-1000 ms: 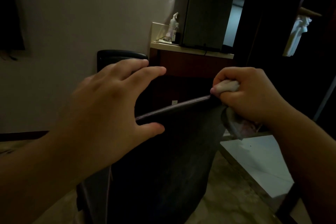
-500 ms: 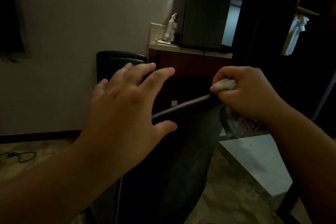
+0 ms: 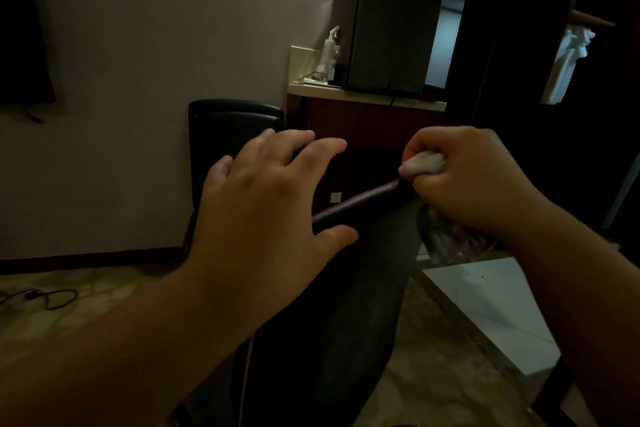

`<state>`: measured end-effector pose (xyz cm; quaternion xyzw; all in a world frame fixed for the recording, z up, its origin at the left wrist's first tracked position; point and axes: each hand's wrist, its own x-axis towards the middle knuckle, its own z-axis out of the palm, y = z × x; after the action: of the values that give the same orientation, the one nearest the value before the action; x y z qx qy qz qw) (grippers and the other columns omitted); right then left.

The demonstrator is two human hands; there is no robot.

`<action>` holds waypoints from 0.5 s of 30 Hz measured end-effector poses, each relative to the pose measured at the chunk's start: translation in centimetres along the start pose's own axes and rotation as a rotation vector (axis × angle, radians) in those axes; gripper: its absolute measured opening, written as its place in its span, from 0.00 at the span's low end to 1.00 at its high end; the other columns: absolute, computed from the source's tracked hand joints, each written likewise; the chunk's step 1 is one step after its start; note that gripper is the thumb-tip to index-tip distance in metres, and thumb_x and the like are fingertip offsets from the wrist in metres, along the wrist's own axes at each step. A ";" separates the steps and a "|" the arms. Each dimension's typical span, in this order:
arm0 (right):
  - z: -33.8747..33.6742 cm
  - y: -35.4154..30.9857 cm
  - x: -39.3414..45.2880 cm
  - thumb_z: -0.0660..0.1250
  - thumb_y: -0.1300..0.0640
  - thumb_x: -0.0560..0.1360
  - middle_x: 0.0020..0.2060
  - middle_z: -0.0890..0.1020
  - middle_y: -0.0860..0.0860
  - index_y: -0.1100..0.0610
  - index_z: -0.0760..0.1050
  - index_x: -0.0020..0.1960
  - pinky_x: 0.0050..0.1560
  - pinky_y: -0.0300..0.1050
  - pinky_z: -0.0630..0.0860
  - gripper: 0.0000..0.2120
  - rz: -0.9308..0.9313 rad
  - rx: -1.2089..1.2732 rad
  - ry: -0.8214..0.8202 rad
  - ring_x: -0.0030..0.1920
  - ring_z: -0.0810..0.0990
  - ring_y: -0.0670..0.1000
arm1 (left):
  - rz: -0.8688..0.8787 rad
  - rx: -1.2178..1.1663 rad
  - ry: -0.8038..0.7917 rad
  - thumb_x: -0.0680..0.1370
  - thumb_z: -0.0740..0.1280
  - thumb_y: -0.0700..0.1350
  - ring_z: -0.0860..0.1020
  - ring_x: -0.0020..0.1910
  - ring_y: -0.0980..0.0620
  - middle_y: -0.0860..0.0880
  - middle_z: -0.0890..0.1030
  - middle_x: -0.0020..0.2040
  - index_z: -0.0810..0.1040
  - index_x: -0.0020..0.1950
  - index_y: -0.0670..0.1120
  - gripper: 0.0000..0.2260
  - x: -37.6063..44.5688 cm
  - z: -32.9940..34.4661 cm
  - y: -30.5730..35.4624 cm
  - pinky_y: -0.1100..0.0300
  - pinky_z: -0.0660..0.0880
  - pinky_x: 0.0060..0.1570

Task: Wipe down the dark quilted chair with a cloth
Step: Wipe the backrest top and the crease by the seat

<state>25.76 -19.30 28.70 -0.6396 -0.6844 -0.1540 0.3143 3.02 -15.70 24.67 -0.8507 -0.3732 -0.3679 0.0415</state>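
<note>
The dark chair (image 3: pixel 346 288) shows its back to me, its rounded top edge running from the middle of the view up to the right. My right hand (image 3: pixel 464 180) grips a bunched pale cloth (image 3: pixel 424 163) and presses it on the right end of that top edge. More of the cloth hangs below the hand. My left hand (image 3: pixel 273 198) hovers over the left part of the top edge with fingers spread and thumb out, holding nothing. Whether it touches the chair is unclear.
A second dark chair (image 3: pixel 221 128) stands against the wall behind. A wooden cabinet (image 3: pixel 367 114) carries a mini fridge (image 3: pixel 388 31) and a spray bottle (image 3: pixel 329 48). A white table top (image 3: pixel 485 308) lies at right. A cable (image 3: pixel 38 298) trails on the floor at left.
My left hand has moved forward and to the right over the chair's top edge. My right hand stays with the cloth at the right end of the edge.
</note>
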 end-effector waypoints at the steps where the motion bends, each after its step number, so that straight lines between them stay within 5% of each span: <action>1: 0.0 -0.4 0.0 0.69 0.58 0.75 0.39 0.78 0.41 0.44 0.77 0.44 0.48 0.43 0.78 0.08 -0.017 -0.026 -0.019 0.42 0.77 0.40 | -0.001 0.005 -0.006 0.67 0.65 0.69 0.61 0.79 0.49 0.55 0.64 0.79 0.59 0.78 0.64 0.40 0.1 0.0 0.3 0.34 0.65 0.71; 7: -0.1 -1.2 -0.7 0.71 0.57 0.74 0.40 0.79 0.39 0.43 0.77 0.45 0.44 0.35 0.72 0.08 -0.059 0.092 -0.045 0.45 0.77 0.36 | 0.003 0.010 -0.022 0.68 0.65 0.68 0.59 0.79 0.51 0.57 0.62 0.80 0.57 0.79 0.65 0.40 0.3 0.1 1.1 0.37 0.64 0.73; 15: 0.6 1.6 -0.6 0.71 0.58 0.74 0.40 0.78 0.42 0.43 0.76 0.45 0.44 0.40 0.78 0.10 0.061 0.013 0.086 0.41 0.78 0.41 | 0.049 0.039 -0.024 0.74 0.68 0.67 0.56 0.80 0.53 0.59 0.58 0.80 0.53 0.79 0.65 0.38 0.9 1.4 2.1 0.42 0.60 0.76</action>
<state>27.16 -19.12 27.56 -0.6510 -0.6512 -0.1674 0.3523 5.62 -16.21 24.69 -0.8629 -0.3599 -0.3492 0.0624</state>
